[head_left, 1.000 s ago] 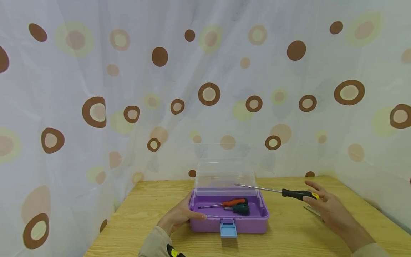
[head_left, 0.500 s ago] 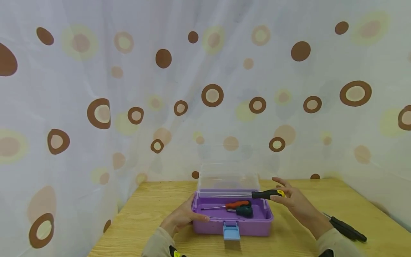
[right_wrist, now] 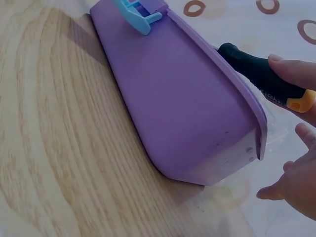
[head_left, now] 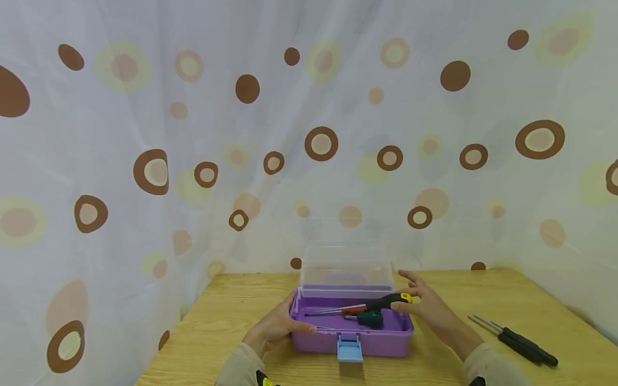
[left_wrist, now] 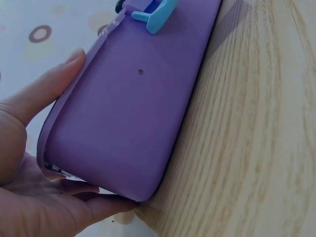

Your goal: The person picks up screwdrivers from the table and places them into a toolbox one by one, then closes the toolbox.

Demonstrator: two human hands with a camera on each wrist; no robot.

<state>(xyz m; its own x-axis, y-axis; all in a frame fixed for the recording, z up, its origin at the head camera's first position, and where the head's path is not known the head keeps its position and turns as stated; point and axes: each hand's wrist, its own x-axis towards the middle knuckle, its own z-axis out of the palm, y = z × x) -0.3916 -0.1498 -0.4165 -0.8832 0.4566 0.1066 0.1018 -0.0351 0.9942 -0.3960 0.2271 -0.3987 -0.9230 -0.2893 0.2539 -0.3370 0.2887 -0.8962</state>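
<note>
A purple plastic toolbox point(head_left: 379, 344) stands on the table, its clear lid point(head_left: 347, 261) raised behind it and its light blue latch point(head_left: 350, 351) hanging down in front. My left hand point(head_left: 276, 326) grips the left end, thumb over the front rim and fingers around the side. Over the right end, my right hand point(head_left: 432, 315) pinches a black-and-yellow screwdriver point(head_left: 386, 301) by the butt of its handle; the shaft points left, down into the box. Inside lie a red-handled screwdriver point(head_left: 351, 310), partly covered by the held one, and a stubby dark green screwdriver point(head_left: 370, 319).
To the right on the wooden table point(head_left: 232, 305), two black-handled screwdrivers point(head_left: 526, 346) lie side by side with tips pointing away. A white curtain point(head_left: 270, 118) with brown and yellow circles hangs behind the table and along both sides.
My right hand has carried the black-and-yellow screwdriver left from over the table and lowered it into the toolbox. The two screwdrivers on the right have come into fuller view. My left hand keeps its grip.
</note>
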